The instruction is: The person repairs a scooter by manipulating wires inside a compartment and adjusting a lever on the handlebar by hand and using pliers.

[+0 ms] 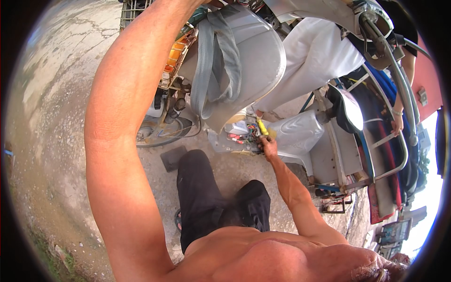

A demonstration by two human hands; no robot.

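My right hand [268,146] reaches to the footboard [293,131] of a grey electric scooter. Its fingers are curled in beside a bundle of coloured wires [252,132]; what they pinch is too small to make out. Just above the fingertips is a bright yellow, handle-like piece [261,126]. Next to the wires lies a small white box [237,127] with red parts by it. My left arm stretches up past the scooter's grey front panel [263,51]; that hand is cut off at the top edge, its fingers hidden. A grey webbing strap [206,66] hangs over the panel.
A person in white trousers [312,56] stands beyond the scooter, a hand [398,124] at a metal rail. A wheel [162,134] and a wire basket [176,58] are at left. A rear-view mirror [350,108] juts out right, before a cargo frame [392,160].
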